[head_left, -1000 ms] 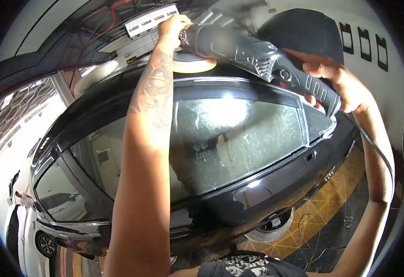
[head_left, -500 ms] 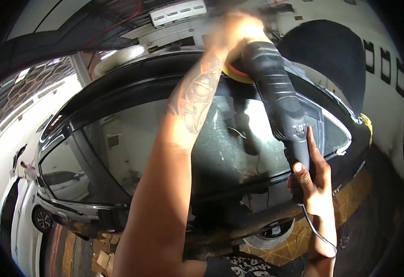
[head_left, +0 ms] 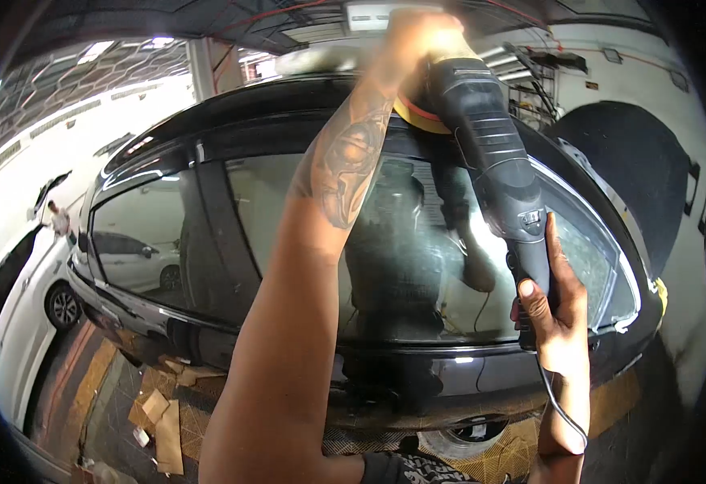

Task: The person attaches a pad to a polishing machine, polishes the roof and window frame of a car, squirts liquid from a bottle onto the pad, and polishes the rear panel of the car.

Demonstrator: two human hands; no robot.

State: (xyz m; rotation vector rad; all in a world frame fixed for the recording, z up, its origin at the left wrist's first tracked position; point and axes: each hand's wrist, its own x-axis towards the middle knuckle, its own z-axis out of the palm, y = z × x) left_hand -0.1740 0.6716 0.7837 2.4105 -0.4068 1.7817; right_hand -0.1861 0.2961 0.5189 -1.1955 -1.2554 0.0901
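Floor (head_left: 113, 407) with cardboard scraps (head_left: 169, 440), left forearm (head_left: 309, 218) across black car (head_left: 417, 371)

Black corded polisher (head_left: 490, 153), slanted, handle (head_left: 530, 266) lowest, yellow-edged pad (head_left: 423, 118) beside glossy black car roof (head_left: 288, 101)

The polisher (head_left: 498, 153) between the left hand (head_left: 426, 36) and the right hand (head_left: 559, 315) looked like dark matt plastic, ribbed midway along its body. Below the right hand, the cable (head_left: 548, 390) had a smooth, rubbery look. The pad (head_left: 421, 119) just under the left hand appeared matt, like foam. Left of the left hand, the car roof (head_left: 272, 113) was smooth, glossy black paint; between the hands, the window (head_left: 417, 266) was reflective glass, hazy in patches. Low and left of both hands lay dull brown cardboard (head_left: 170, 440); below the right hand, the floor (head_left: 518, 448) looked rough and gridded.
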